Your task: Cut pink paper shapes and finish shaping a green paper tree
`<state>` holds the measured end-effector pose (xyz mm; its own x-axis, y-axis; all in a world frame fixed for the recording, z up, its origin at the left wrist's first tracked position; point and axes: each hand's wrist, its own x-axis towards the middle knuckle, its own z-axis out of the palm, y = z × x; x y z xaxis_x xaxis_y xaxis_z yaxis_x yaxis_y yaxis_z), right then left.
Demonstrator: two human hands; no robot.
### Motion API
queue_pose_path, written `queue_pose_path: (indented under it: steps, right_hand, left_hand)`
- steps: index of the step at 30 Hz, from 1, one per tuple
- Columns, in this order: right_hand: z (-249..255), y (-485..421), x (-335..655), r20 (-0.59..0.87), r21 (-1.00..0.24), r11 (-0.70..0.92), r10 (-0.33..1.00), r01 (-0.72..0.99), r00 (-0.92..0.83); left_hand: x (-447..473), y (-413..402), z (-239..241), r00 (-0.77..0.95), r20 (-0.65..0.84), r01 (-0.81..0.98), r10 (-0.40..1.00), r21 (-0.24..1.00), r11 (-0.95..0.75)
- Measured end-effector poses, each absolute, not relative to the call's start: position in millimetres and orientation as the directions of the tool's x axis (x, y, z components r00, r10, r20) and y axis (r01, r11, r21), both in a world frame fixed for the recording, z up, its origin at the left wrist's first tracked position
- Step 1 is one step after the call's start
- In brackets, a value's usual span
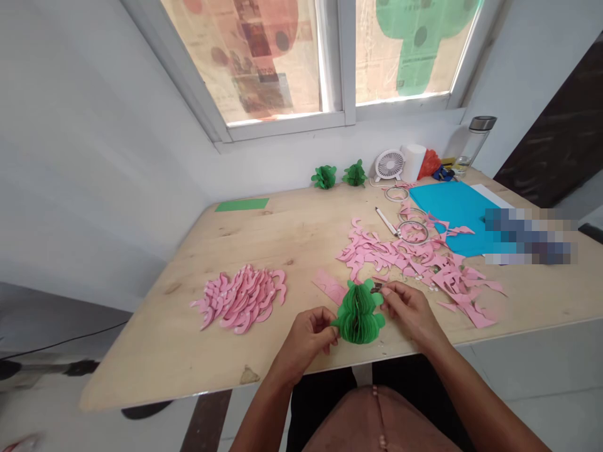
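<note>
A green folded-paper shape [358, 312] with many layered leaves stands near the front edge of the wooden table [292, 238]. My left hand [308, 336] pinches its left side with closed fingers. My right hand [409, 307] pinches its upper right edge, fingers pressed together. A small dark object shows at my right fingertips; I cannot make out what it is. A pink paper strip [330, 286] lies just behind the shape.
A heap of pink curved cut-outs [242, 297] lies to the left. Pink scraps [414, 260], wire rings [413, 231] and a pen [386, 221] lie to the right. Blue sheet [455, 210], green sheet [242, 204], two green paper shapes [339, 176], small fan [390, 165], bottle [473, 144] at the back.
</note>
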<state>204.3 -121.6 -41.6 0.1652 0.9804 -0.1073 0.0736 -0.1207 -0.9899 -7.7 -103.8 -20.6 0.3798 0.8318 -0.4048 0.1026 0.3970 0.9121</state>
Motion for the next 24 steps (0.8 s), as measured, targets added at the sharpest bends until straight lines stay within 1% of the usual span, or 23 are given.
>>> queue_pose_path:
  steps: [7, 13, 18, 24]
  right_hand:
    - [-50, -128, 216, -0.042, -0.993, -0.072, 0.957, 0.093, 0.288]
    - [-46, -137, 224, 0.02, -0.987, -0.046, 0.913, 0.152, 0.407]
    - [-50, -137, 237, 0.074, -0.979, -0.026, 0.88, 0.204, 0.469]
    - [-50, -136, 260, 0.1, -0.964, -0.058, 0.821, 0.258, 0.561]
  left_hand:
    - [-8, -104, -22, 0.359, -0.416, 0.1, 0.835, 0.907, 0.409]
    - [-9, -104, -22, 0.352, -0.427, 0.091, 0.833, 0.901, 0.424]
    - [-10, -103, -23, 0.356, -0.434, 0.082, 0.828, 0.897, 0.435]
    - [-11, -101, -28, 0.365, -0.452, 0.057, 0.814, 0.883, 0.465]
